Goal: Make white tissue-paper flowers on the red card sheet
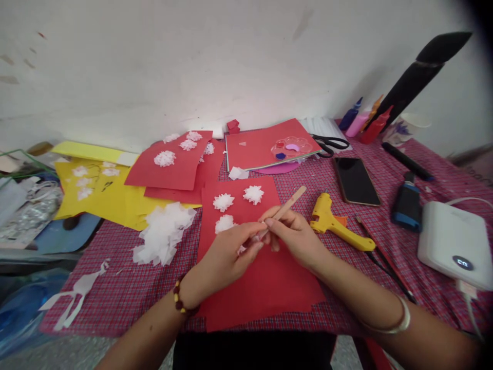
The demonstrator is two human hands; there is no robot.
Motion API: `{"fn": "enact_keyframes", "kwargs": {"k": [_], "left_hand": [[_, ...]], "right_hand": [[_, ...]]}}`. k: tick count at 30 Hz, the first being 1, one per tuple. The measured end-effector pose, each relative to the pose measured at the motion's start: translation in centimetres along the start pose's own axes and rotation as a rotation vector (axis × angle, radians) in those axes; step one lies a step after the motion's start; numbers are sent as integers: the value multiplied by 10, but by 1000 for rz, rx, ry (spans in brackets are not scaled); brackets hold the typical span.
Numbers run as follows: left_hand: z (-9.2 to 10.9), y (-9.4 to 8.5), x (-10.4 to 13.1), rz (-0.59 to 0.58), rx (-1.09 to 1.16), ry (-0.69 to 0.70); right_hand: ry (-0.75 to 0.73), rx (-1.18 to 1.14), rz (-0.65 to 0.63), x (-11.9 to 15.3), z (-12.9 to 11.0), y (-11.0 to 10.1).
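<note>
From where I stand, a loose pile of white paper pieces [164,234] lies at the left, on the checked cloth [111,288]. Next comes the left hand [221,257], above the red sheet [265,288], its thumb and forefinger bent close together around the lower end of the wooden stick [290,203]. What sits between these tips is partly hidden, so I cannot tell whether they press on it. White paper flowers [223,202] rest on the sheet, just beyond the fingers. The stick slants up to the right, and its upper end sticks out past the right hand [298,236], whose thumb and fingers are closed on its middle part. Further right, apart from the hands, lie a yellow glue gun [323,210] and a dark phone [357,181].
</note>
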State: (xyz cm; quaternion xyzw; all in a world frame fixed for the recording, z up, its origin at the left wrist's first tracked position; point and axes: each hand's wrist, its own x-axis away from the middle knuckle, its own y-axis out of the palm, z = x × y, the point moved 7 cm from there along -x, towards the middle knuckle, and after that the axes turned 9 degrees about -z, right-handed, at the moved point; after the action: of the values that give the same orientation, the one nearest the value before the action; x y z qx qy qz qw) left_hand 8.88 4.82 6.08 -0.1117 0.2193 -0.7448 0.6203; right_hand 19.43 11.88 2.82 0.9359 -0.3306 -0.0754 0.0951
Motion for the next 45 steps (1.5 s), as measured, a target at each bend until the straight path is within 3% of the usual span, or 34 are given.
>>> {"fn": "enact_keyframes", "kwargs": {"k": [3,6,11,16,32,36,41,45], "left_hand": [[-11,-16,-4,51,-26,-35],[-35,-33,-6,107,-39,-159],[-59,-40,-3,130,68,-287],[-56,-39,-3,136,71,-267],[-52,-38,-6,137,27,-243],[-51,-48,1,169,57,-243],[-41,-96,33,359,-54,-258],[-50,-123,66,419,-138,-329]], "right_hand": [[26,76,-31,-2,1,-1],[15,193,-102,-3,1,0],[-24,323,-235,0,6,12],[-25,443,-319,1,13,22],[-42,728,-357,3,14,29],[-3,502,-294,1,16,23],[135,35,37,-5,27,-9],[176,-12,62,-7,29,-11]]}}
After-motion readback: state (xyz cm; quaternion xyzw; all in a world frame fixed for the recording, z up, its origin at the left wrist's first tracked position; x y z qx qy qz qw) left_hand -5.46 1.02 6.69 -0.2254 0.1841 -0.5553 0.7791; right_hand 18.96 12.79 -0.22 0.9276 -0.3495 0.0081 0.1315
